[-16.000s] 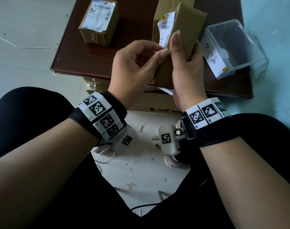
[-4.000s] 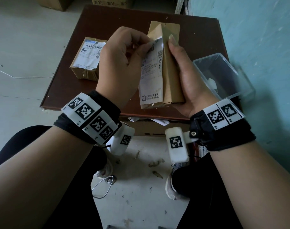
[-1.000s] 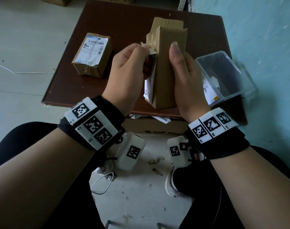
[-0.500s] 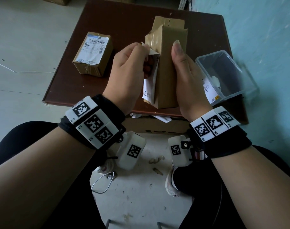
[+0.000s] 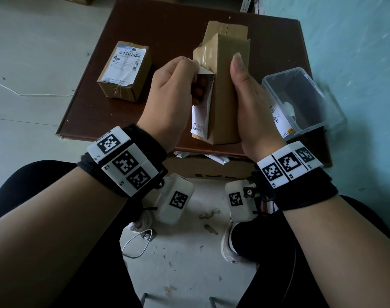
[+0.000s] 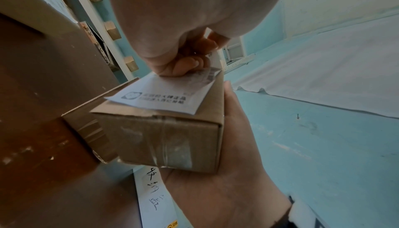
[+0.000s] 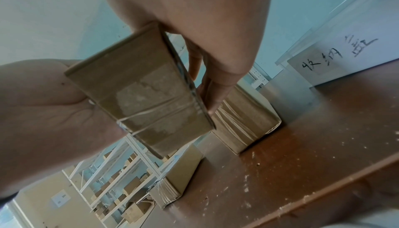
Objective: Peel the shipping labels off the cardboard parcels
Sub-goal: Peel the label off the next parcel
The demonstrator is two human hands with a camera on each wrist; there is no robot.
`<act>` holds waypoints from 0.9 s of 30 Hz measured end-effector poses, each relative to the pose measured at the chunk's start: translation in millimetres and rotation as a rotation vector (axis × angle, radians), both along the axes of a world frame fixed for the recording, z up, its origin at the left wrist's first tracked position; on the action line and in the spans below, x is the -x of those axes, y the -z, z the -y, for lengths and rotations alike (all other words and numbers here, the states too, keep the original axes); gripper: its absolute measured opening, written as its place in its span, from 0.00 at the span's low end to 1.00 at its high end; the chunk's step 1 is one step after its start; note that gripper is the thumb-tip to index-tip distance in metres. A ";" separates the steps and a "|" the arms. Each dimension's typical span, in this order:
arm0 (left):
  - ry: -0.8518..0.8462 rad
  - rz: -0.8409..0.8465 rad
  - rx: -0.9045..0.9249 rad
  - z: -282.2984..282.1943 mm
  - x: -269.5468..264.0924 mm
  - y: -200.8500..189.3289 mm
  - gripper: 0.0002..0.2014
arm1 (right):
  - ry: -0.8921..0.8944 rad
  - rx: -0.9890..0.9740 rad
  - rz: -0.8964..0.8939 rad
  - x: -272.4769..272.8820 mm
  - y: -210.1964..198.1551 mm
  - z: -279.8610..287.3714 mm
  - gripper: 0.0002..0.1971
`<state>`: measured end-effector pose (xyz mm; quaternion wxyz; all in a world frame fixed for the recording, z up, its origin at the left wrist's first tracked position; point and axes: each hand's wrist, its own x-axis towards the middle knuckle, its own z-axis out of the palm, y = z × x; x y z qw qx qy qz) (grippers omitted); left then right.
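Label peeled lower | left fingers pinch it | right hand grips parcel

Person, bare forearms, both hands ungloved. Left wrist band: black fabric cuff carrying three white tiles printed with black square markers. Right wrist band: same build. Under each wrist, a white camera housing with one marker; the right one has a black screw knob. Black trousers. White shoe.

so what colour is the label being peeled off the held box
White with black print, seen best in the left wrist view.
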<state>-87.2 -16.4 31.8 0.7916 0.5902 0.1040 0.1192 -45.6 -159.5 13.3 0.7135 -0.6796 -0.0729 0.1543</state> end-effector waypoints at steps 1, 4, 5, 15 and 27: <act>0.001 0.000 -0.002 0.0 -0.1 0.2 0.16 | -0.002 -0.006 -0.006 -0.2 0.6 0.2 0.29; 0.011 0.005 0.009 -0.6 -0.5 1.3 0.17 | -0.010 -0.020 -0.020 -1.9 2.5 0.1 0.31; 0.012 0.004 0.015 -0.6 -0.5 1.4 0.18 | -0.012 -0.025 -0.025 -2.5 3.3 -0.1 0.32; 0.020 0.008 0.010 -2.4 -0.9 2.1 0.24 | -0.042 -0.071 -0.034 -6.8 10.2 -1.6 0.38; 0.006 0.004 0.007 -0.7 0.3 1.6 0.24 | -0.075 -0.114 -0.076 -9.0 11.5 -1.5 0.41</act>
